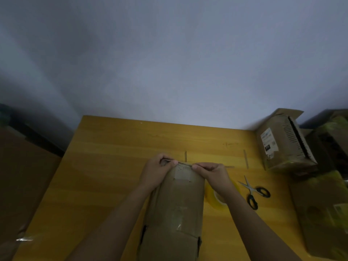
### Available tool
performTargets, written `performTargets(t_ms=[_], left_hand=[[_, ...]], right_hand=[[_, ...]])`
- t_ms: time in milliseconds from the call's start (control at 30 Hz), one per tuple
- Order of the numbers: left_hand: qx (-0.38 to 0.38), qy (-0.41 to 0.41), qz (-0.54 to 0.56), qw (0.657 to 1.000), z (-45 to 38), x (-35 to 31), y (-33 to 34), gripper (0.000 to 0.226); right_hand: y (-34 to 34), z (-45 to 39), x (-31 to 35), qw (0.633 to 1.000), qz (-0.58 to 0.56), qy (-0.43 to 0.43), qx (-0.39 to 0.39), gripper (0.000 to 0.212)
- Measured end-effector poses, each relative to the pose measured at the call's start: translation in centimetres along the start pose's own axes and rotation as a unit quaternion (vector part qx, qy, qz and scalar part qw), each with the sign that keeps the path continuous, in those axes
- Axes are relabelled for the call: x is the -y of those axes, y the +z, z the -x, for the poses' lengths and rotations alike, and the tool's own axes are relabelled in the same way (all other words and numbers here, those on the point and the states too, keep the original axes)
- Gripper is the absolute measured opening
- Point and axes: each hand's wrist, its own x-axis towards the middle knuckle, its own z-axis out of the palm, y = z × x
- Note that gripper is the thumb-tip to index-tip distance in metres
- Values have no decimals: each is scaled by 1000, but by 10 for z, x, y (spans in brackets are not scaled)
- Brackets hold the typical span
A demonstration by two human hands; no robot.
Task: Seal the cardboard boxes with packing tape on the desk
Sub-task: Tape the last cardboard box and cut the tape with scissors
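Note:
A long brown cardboard box lies on the yellow wooden desk, running from the near edge away from me. My left hand grips its far left corner, fingers curled over the top edge. My right hand pinches the far edge just right of the middle. A roll of yellowish clear packing tape lies on the desk right of the box, partly hidden under my right wrist.
Black-handled scissors lie open right of the tape. An opened cardboard box with a white label stands at the desk's far right corner. More boxes crowd the right edge. Brown cardboard stands left of the desk.

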Motion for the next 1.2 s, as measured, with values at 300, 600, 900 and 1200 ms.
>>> performTargets(t_ms=[300, 600, 900, 1200], left_hand=[[95, -176, -119, 972, 3, -25, -5, 84], [40, -29, 3, 999, -12, -120, -46, 59], [100, -109, -243, 959, -12, -101, -83, 87], [-78, 28, -164, 983, -20, -107, -49, 32]], right_hand=[[16, 15, 0, 994, 105, 27, -5, 38], [-17, -10, 63, 986, 98, -98, -93, 27], [-50, -44, 64, 982, -8, 78, -171, 34], [-13, -2, 70, 995, 10, -29, 90, 99]])
